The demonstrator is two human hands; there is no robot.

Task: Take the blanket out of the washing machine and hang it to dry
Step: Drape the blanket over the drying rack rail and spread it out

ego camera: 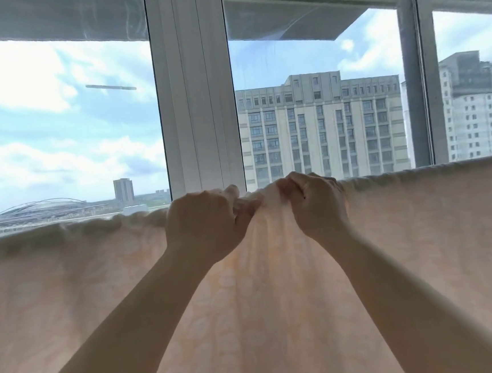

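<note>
Blanket (277,287), draped before the window (195,101), is gripped at its bunched top edge by left hand (205,225) and right hand (314,202), probably for spreading flat.

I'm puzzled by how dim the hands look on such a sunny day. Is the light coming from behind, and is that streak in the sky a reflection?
Head view: yes, backlit; daylight through the window leaves the left hand and right hand shaded and makes the blanket glow. The streak looks like a reflection on the glass. The wide lens tilts the window frame.
</note>
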